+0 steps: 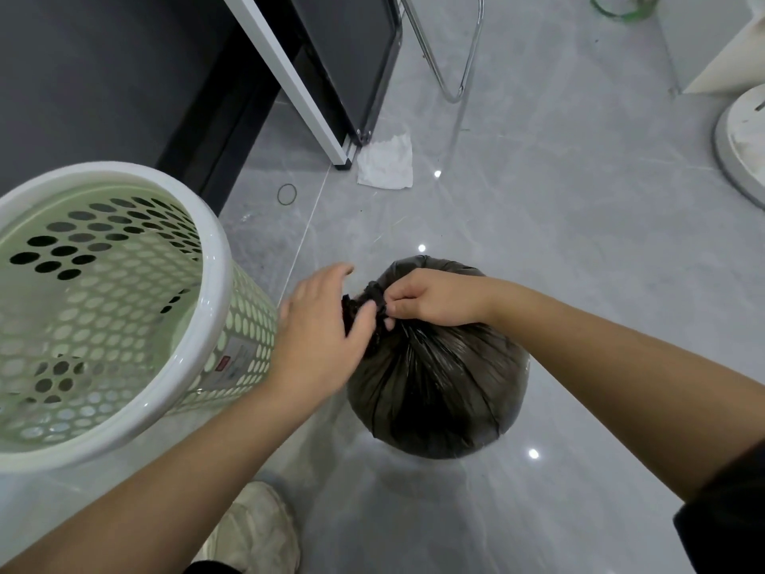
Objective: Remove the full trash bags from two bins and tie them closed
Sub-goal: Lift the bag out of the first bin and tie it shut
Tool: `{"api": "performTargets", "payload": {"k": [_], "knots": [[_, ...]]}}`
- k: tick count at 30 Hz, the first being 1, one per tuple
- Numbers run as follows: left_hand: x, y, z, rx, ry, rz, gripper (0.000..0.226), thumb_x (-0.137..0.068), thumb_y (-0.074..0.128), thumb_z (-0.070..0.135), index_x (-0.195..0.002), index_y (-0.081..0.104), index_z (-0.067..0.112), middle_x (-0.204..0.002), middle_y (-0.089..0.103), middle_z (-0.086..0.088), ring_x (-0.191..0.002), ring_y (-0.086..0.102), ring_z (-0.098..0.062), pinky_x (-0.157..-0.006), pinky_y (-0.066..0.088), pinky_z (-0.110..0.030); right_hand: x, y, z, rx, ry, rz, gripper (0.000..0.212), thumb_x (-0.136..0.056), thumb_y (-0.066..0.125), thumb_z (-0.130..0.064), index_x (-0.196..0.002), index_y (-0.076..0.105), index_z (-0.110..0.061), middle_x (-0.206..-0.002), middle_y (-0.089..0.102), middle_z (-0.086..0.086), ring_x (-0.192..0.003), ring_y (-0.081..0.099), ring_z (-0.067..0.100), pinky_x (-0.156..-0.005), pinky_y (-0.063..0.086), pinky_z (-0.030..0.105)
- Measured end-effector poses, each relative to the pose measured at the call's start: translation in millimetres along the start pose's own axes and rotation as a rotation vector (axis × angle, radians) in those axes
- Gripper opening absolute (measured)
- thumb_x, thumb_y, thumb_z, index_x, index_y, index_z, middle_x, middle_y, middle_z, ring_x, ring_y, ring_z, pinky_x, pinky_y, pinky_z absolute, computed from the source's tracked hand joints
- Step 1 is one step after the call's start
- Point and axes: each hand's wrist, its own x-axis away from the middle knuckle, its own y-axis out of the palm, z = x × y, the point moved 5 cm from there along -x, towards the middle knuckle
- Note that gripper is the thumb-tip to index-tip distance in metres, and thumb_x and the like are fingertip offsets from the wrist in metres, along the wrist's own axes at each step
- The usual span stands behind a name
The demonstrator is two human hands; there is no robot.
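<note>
Knotting the black trash bag (434,379) on the floor, just beside the empty perforated bin (215,258).
My right hand (430,300) pinches the gathered neck to hold it bunched — my left hand (318,325), fingers loose, braces it.

No writing we can read

We find only a small white sticker (234,360) with a red mark on the wall of the pale green perforated plastic bin (215,258). Its print is too small to read.
</note>
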Motion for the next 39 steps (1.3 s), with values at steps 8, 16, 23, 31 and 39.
{"api": "performTargets", "payload": {"k": [8, 16, 23, 31, 39], "knots": [[1, 11, 4, 0.013, 0.063, -0.2, 0.033, -0.076, 0.027, 0.028, -0.076, 0.058, 0.016, -0.067, 0.059, -0.001, -0.067, 0.056, -0.025, -0.067, 0.041, -0.037, 7, 6, -10, 0.088, 0.002, -0.091, 0.011, -0.092, 0.056, -0.022, -0.089, 0.065, -0.018, -0.084, 0.063, -0.01, -0.076, 0.055, -0.003, -0.082, 0.04, 0.015], [-13, 2, -4, 0.478, -0.463, -0.322, 0.04, -0.086, 0.046, 0.027, -0.048, 0.035, 0.02, -0.045, 0.037, 0.002, -0.049, 0.035, -0.02, -0.051, 0.026, -0.032, 21, 5, -27, 0.686, -0.192, 0.393, 0.018, -0.081, 0.056, -0.027, -0.099, 0.059, -0.026, -0.092, 0.056, -0.012, -0.091, 0.049, 0.016, -0.081, 0.041, 0.04], [-20, -26, 22, 0.363, -0.299, -0.277, 0.039, -0.09, 0.047, 0.024, -0.053, 0.035, 0.017, -0.051, 0.035, -0.001, -0.051, 0.034, -0.018, -0.052, 0.023, -0.031, 26, -8, -46, 0.997, -0.155, 0.649, 0.024, -0.08, 0.057, -0.041, -0.08, 0.068, -0.019, -0.089, 0.059, 0.002, -0.093, 0.056, 0.027, -0.09, 0.033, 0.047], [-22, -53, 31, 0.254, -0.296, -0.233, 0.03, -0.088, 0.044, 0.024, -0.059, 0.042, 0.014, -0.057, 0.04, -0.004, -0.054, 0.037, -0.019, -0.055, 0.026, -0.031, 26, -19, -51, 0.873, 0.036, 0.633, 0.044, -0.083, 0.047, -0.06, -0.09, 0.035, -0.018, -0.083, 0.058, -0.002, -0.073, 0.056, 0.025, -0.072, 0.032, 0.036], [-29, -60, 36, 0.255, -0.249, -0.228, 0.032, -0.088, 0.044, 0.022, -0.058, 0.04, 0.011, -0.057, 0.039, -0.006, -0.055, 0.036, -0.02, -0.053, 0.026, -0.031, 26, -22, -54, 0.731, 0.039, 0.765, 0.052, -0.078, 0.061, -0.047, -0.114, 0.045, -0.013, -0.119, 0.049, 0.005, -0.105, 0.049, 0.027, -0.078, 0.038, 0.036]]}}
